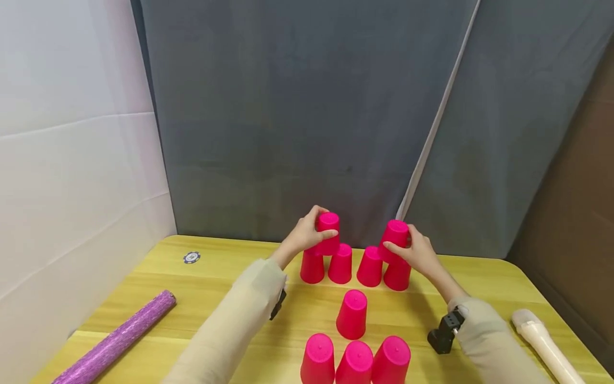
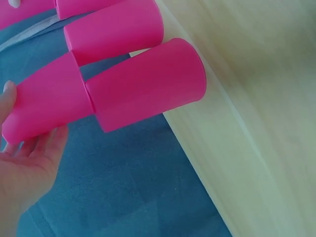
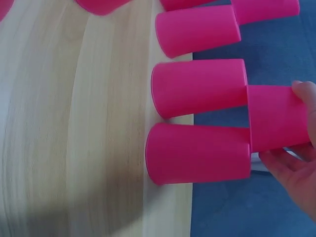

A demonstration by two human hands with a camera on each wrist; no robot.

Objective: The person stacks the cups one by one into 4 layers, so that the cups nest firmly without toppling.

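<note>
Cups: each hand grips one pink cup, left hand cup and right hand cup atop two far-row pairs, four near cups unstacked on table

My arms wear loose beige sleeves reaching to the wrists. A small black camera block is strapped at my right wrist, another black one under my left. My hands are bare.
</note>
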